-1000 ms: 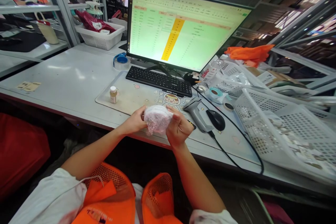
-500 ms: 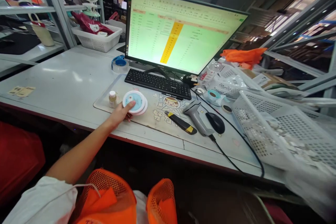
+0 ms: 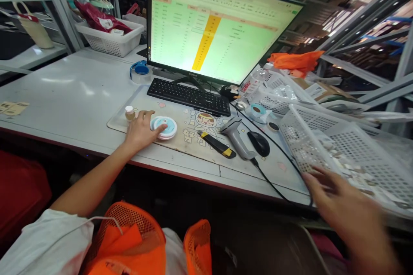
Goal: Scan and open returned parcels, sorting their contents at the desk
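Observation:
On the desk mat (image 3: 176,149), a round white tub (image 3: 165,127) with a light-blue label lies flat. It looks stacked, with a rim below the lid. My left hand (image 3: 142,131) is closed around its left side, thumb over the lid; some fingertips are hidden. Just behind that hand stands a small white-capped bottle (image 3: 129,112), partly covered by it. My right hand (image 3: 338,202) is at the lower right, blurred, its fingers apart and nothing visible in them. It is in front of a white perforated basket (image 3: 318,126) with small pale pieces inside; contact is unclear.
A yellow-black utility knife (image 3: 217,144), a grey barcode scanner (image 3: 238,138) and a black mouse (image 3: 259,143) lie mid-desk. Behind them are a keyboard (image 3: 189,96) and a monitor (image 3: 180,21). The scanner's cable (image 3: 269,181) crosses the desk edge. Tape rolls (image 3: 141,72) lie left of the keyboard.
The round tub has gone from tilted in my left hand to flat on the mat. My right hand has come into view at the lower right. The view has shifted slightly.

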`<action>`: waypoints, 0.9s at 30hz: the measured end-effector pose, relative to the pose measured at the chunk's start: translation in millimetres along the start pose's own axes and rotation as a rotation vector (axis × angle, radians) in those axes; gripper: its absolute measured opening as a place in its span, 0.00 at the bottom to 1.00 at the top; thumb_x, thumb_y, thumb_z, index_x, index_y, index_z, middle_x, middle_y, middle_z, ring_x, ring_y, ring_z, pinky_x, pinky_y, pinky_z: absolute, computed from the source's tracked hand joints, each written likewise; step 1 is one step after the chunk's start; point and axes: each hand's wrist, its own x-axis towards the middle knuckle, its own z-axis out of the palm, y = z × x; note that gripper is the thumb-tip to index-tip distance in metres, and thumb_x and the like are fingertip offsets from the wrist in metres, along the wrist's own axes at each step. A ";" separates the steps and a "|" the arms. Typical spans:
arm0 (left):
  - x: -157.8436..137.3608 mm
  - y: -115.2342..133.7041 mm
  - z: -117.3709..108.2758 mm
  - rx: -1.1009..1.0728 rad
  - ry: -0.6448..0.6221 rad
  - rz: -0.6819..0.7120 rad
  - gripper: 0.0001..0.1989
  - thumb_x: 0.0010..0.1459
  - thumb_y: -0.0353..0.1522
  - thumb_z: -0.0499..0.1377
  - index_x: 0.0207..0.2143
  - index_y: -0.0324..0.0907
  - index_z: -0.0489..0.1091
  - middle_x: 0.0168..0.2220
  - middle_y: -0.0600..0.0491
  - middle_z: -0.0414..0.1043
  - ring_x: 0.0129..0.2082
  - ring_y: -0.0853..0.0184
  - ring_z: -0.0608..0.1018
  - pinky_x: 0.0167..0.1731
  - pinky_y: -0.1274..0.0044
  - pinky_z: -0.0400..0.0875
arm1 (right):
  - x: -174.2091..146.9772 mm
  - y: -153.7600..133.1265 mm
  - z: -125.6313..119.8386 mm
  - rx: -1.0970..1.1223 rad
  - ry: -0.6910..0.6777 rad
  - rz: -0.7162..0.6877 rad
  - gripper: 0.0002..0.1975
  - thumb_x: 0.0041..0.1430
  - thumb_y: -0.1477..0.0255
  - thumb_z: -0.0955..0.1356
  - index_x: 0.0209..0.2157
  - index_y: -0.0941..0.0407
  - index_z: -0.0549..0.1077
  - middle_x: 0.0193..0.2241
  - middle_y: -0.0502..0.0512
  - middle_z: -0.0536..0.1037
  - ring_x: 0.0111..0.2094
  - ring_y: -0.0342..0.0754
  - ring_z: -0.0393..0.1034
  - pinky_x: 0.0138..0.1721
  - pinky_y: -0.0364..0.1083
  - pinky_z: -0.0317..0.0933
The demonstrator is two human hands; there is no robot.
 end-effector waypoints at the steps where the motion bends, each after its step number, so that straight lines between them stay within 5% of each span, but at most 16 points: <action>1: -3.9 -1.2 1.5 -0.006 0.003 0.081 0.40 0.62 0.56 0.62 0.66 0.39 0.66 0.65 0.36 0.65 0.63 0.38 0.70 0.63 0.50 0.64 | 11.4 -6.5 9.7 -0.004 -0.019 -0.003 0.23 0.65 0.55 0.65 0.58 0.46 0.74 0.47 0.69 0.82 0.49 0.65 0.78 0.52 0.63 0.69; 5: -12.5 -10.2 9.9 -0.102 -0.061 0.263 0.40 0.57 0.49 0.70 0.67 0.45 0.64 0.73 0.41 0.55 0.70 0.44 0.61 0.70 0.54 0.57 | 69.8 -60.4 73.2 -0.150 -0.230 -0.068 0.36 0.66 0.55 0.65 0.68 0.64 0.66 0.54 0.72 0.79 0.55 0.67 0.75 0.56 0.60 0.66; 9: -12.4 -16.3 16.5 -0.212 -0.120 0.258 0.35 0.61 0.45 0.69 0.67 0.47 0.63 0.68 0.42 0.62 0.69 0.49 0.64 0.69 0.57 0.60 | 95.4 -102.1 111.6 -0.309 -0.316 -0.008 0.33 0.66 0.58 0.66 0.65 0.65 0.68 0.53 0.79 0.78 0.53 0.70 0.75 0.50 0.59 0.67; 12: -12.4 -15.1 18.3 -0.202 -0.084 0.225 0.35 0.59 0.43 0.71 0.64 0.45 0.64 0.62 0.42 0.65 0.64 0.49 0.69 0.66 0.58 0.64 | 95.9 -112.6 103.5 -0.320 -0.291 0.004 0.27 0.65 0.63 0.65 0.58 0.66 0.73 0.51 0.78 0.79 0.51 0.68 0.77 0.49 0.56 0.68; 15: -13.8 -12.0 19.3 -0.189 -0.041 0.187 0.35 0.56 0.41 0.73 0.61 0.44 0.65 0.61 0.41 0.64 0.62 0.48 0.71 0.63 0.57 0.67 | 93.8 -126.9 70.6 -0.178 -0.343 -0.052 0.23 0.66 0.60 0.65 0.51 0.63 0.77 0.39 0.70 0.82 0.39 0.62 0.80 0.39 0.52 0.69; 20: -14.6 -11.2 19.7 -0.204 -0.019 0.219 0.34 0.58 0.42 0.72 0.61 0.44 0.62 0.64 0.41 0.64 0.66 0.47 0.68 0.66 0.57 0.63 | 84.0 -192.7 16.1 0.152 -0.651 -0.521 0.22 0.62 0.51 0.70 0.42 0.56 0.79 0.21 0.50 0.75 0.20 0.48 0.70 0.20 0.44 0.59; 23: -14.2 -12.0 20.3 -0.230 -0.012 0.242 0.34 0.59 0.43 0.71 0.62 0.44 0.62 0.62 0.42 0.66 0.64 0.49 0.69 0.65 0.59 0.64 | 78.9 -242.9 15.7 0.212 -0.788 -0.717 0.20 0.62 0.51 0.71 0.37 0.55 0.79 0.20 0.48 0.74 0.18 0.44 0.68 0.17 0.41 0.56; 27: -14.5 -11.8 21.1 -0.252 0.008 0.203 0.36 0.56 0.39 0.72 0.63 0.44 0.62 0.60 0.43 0.67 0.62 0.50 0.71 0.62 0.60 0.68 | 78.6 -282.6 34.6 0.151 -0.825 -0.766 0.18 0.61 0.54 0.73 0.32 0.55 0.76 0.22 0.49 0.76 0.19 0.43 0.69 0.18 0.40 0.58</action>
